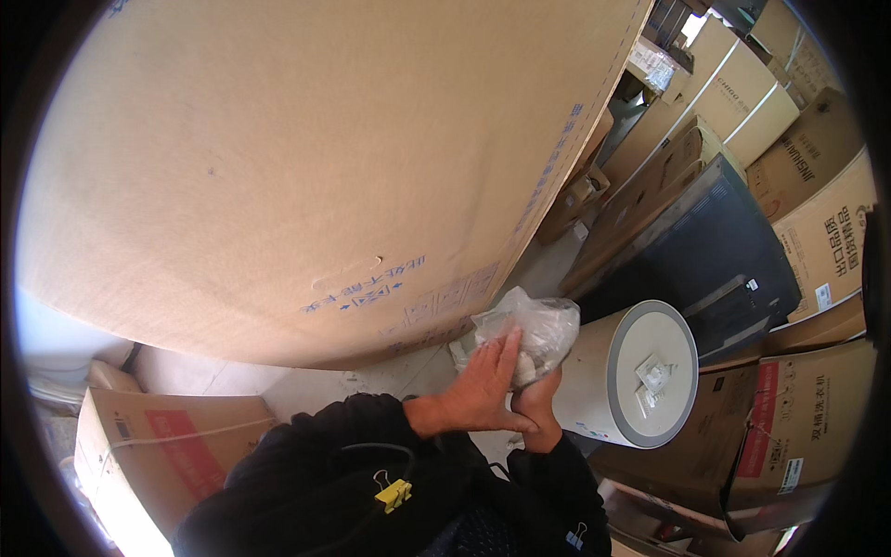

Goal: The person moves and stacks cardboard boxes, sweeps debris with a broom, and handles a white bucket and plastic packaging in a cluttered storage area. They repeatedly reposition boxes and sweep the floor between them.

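A crumpled clear plastic bag (pixel 546 324) with pale contents is between my hands, in front of my body. My left hand (pixel 480 390) lies against the near side of the bag with its fingers fairly straight. From below, my right hand (pixel 539 411) holds the bag, its fingers mostly hidden behind the plastic and my left hand. Just right of the hands stands a white cylindrical appliance (pixel 598 376) with a grey-rimmed round top. Small clear packets (pixel 654 374) lie on that top.
A very large cardboard carton (pixel 313 174) fills the upper left. A strapped carton (pixel 188 438) stands at lower left. Right of the cylinder are a dark flat-sided cabinet (pixel 696 244) and a washing machine carton (pixel 800 418). More cartons (pixel 738 90) are stacked at upper right. Tiled floor (pixel 237 376) shows between them.
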A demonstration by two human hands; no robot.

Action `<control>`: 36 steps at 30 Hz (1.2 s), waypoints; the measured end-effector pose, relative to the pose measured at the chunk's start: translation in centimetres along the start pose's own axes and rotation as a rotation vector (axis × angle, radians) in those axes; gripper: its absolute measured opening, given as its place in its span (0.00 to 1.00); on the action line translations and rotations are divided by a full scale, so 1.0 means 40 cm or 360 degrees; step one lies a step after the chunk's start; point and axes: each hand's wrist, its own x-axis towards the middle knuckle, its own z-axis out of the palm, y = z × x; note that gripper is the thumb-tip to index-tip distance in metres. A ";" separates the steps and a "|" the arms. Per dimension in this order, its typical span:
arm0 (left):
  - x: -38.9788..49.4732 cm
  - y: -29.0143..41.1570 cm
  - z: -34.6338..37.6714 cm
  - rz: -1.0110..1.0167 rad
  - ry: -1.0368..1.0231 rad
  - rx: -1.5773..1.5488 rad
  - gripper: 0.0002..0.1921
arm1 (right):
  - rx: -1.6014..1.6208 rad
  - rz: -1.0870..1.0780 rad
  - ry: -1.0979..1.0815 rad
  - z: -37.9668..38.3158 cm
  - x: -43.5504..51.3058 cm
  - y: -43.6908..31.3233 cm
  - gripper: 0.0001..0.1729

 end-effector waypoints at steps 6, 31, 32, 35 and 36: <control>-0.038 -0.072 -0.008 -0.0028 0.0270 0.0024 0.75 | -0.0351 0.0188 -0.0278 0.048 0.035 -0.019 0.30; -0.138 0.019 -0.006 -0.0573 0.1611 -0.1093 0.22 | -0.1262 -0.0979 -0.1159 0.017 -0.044 -0.049 0.61; -0.149 0.024 -0.003 -0.0573 0.1666 -0.1071 0.23 | -0.1251 -0.0938 -0.1133 0.015 -0.052 -0.037 0.62; -0.144 0.072 -0.012 -0.0516 0.1706 -0.1169 0.23 | -0.1045 -0.0777 -0.1106 -0.012 -0.048 0.005 0.61; -0.154 0.065 -0.016 -0.0503 0.1701 -0.1171 0.22 | -0.0857 -0.0653 -0.1184 -0.017 -0.040 0.026 0.58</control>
